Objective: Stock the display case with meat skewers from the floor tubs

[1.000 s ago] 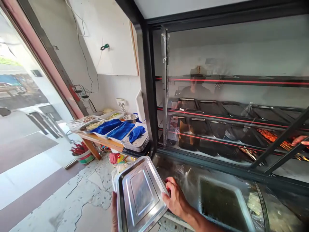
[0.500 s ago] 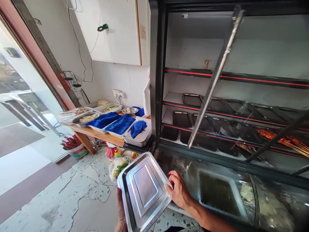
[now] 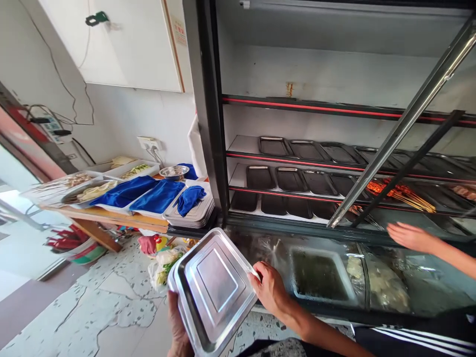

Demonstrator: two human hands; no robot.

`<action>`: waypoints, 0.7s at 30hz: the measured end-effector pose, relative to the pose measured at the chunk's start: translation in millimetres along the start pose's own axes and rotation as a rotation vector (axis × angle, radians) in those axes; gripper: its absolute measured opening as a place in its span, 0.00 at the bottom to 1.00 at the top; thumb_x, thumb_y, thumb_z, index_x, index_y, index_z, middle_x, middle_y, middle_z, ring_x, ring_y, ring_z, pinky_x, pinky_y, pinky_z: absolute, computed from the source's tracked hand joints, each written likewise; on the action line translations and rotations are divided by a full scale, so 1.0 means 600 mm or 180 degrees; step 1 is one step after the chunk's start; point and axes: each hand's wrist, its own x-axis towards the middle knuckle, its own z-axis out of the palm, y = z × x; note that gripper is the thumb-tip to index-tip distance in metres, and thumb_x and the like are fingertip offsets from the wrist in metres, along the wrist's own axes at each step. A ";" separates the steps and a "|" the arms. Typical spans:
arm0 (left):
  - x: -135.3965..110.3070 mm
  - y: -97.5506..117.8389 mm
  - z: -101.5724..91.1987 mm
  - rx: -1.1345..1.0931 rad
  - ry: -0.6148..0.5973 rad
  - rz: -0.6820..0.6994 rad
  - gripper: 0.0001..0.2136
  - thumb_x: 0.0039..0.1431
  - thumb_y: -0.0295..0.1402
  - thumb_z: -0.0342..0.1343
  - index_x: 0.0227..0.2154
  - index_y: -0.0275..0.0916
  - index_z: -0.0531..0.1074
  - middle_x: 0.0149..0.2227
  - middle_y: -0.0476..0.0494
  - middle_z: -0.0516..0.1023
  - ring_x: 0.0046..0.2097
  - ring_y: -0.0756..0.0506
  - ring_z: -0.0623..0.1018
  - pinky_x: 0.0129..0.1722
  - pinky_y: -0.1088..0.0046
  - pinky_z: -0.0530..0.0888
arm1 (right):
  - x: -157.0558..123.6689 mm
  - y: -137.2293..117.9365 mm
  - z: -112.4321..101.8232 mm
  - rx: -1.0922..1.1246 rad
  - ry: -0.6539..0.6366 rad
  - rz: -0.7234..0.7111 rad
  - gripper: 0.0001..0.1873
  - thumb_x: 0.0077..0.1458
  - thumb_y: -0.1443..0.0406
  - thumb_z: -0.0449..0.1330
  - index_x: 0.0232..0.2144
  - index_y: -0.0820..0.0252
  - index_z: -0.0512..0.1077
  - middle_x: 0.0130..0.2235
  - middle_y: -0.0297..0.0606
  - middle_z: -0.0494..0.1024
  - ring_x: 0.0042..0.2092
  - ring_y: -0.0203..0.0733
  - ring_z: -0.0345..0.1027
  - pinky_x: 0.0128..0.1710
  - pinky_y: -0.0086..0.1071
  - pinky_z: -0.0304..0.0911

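In front of me is a rectangular metal tray (image 3: 219, 285); a second rim shows along its left edge, so more than one tray seems stacked. My left hand (image 3: 178, 322) holds the left side from below, fingers partly hidden underneath. On the right edge, my right hand (image 3: 268, 287) grips the rim with thumb and bent fingers. The tray is tilted and bare inside. Beyond it stands a display cabinet with shelves of dark trays (image 3: 290, 179) and a slanting metal door frame (image 3: 401, 124).
Another person's hand (image 3: 409, 237) reaches in at right, by the cabinet. Skewers (image 3: 401, 193) lie on a shelf. A glass-topped lower case (image 3: 256, 248) runs below. At left, a wooden table (image 3: 148, 220) bears blue cloths (image 3: 158, 196) and stacked trays (image 3: 193, 213).
My view has turned right. The cabinet's slanting door frame has slid right, baring more shelf trays. Another person's hand has come into view. Both my hands still hold the tray.
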 end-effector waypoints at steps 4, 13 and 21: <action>0.010 -0.006 0.007 -0.0017 0.0357 0.0022 0.09 0.54 0.41 0.65 0.37 0.49 0.86 0.39 0.53 0.88 0.54 0.37 0.82 0.60 0.64 0.73 | -0.001 -0.003 -0.021 0.0296 0.0004 0.0313 0.11 0.59 0.57 0.55 0.26 0.52 0.62 0.24 0.32 0.67 0.28 0.39 0.59 0.32 0.37 0.55; 0.033 -0.028 0.009 0.0176 0.0552 0.0171 0.12 0.54 0.44 0.65 0.36 0.44 0.87 0.37 0.41 0.88 0.55 0.31 0.81 0.60 0.55 0.73 | -0.029 -0.005 -0.038 0.1808 -0.0409 0.0949 0.15 0.48 0.56 0.62 0.35 0.57 0.68 0.29 0.29 0.70 0.28 0.34 0.62 0.26 0.29 0.60; 0.037 -0.038 0.003 0.0165 0.1094 0.0477 0.12 0.55 0.46 0.66 0.36 0.45 0.87 0.36 0.44 0.88 0.54 0.32 0.82 0.63 0.57 0.72 | -0.032 0.003 -0.033 0.1115 -0.0559 0.1069 0.14 0.51 0.55 0.57 0.38 0.55 0.67 0.27 0.28 0.70 0.21 0.34 0.60 0.20 0.30 0.56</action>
